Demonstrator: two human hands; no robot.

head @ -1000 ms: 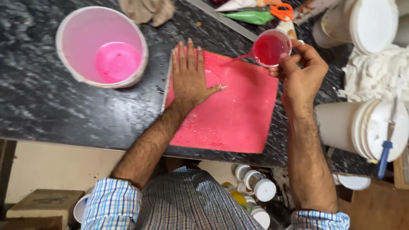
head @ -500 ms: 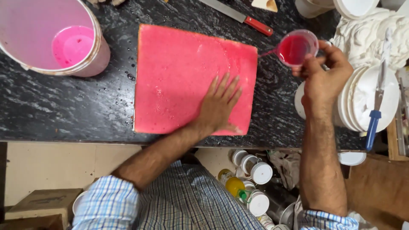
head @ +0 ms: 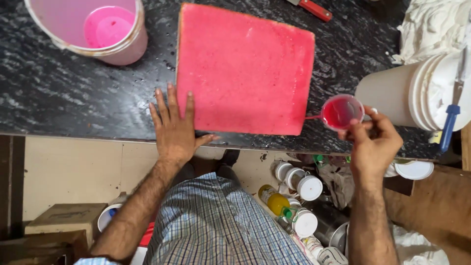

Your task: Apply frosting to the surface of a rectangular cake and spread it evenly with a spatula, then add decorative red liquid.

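A square pink slab [head: 245,71] lies flat on the dark speckled counter [head: 73,93]. My left hand [head: 174,127] rests flat at the slab's near left corner, fingers spread, one fingertip on the slab's edge and the others on the counter. My right hand [head: 375,142] holds a small clear cup of red liquid [head: 342,112] just off the slab's near right corner, tilted toward the slab, with a thin red stream reaching the slab's edge.
A translucent bucket with pink liquid [head: 95,29] stands at the far left. A white bucket with a blue-handled tool [head: 422,93] sits at the right, crumpled white cloth [head: 431,27] behind it. A red-handled knife [head: 314,9] lies beyond the slab. Jars [head: 299,201] stand below the counter.
My left hand moved from the slab's near right part to its near left corner. The cup came down from the far right corner to the near right corner.
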